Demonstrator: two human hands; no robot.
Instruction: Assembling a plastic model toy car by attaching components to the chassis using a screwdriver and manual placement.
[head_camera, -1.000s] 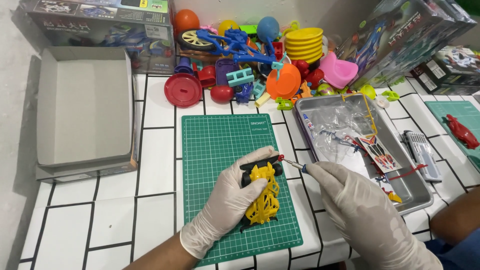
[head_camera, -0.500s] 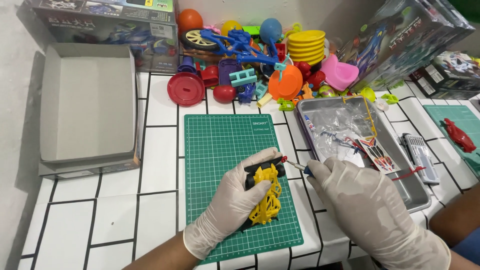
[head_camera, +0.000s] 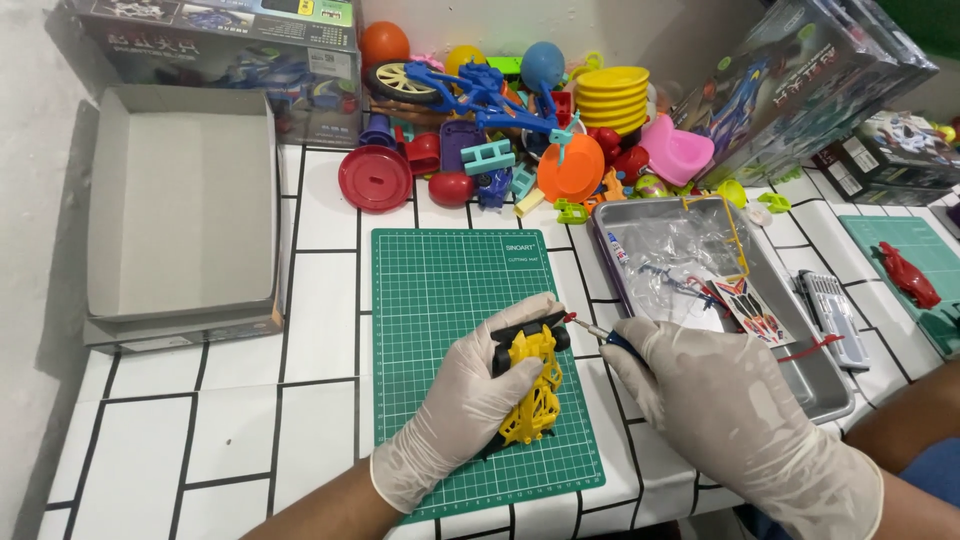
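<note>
head view: one camera, looking down on both gloved hands over a white tiled surface
left hand: white glove, grip closed around a yellow toy car chassis — fingers wrapped over its left side, thumb near the black wheels at the top end
chassis: lies lengthwise on the green cutting mat, near the mat's right edge, front end pointing away from the person
right hand: white glove, grip pinched on a small screwdriver; blue handle mostly hidden in the fingers
screwdriver: thin shaft points left, red tip just beside the chassis' upper right wheel — cannot tell if it touches
mat: centred on the surface, lower right corner under the right hand
metal tray: just right of the mat, holds a clear plastic bag, a sticker sheet and small loose parts
cardboard box: open, left of the mat, well apart from the hands
toy pile: behind the mat along the wall — red round lid, blue bicycle, orange and blue balls, stacked yellow plates, pink piece
kit boxes: printed cartons leaning at the back right, another at the back left
second mat: far right, with a red toy car body on it
</note>
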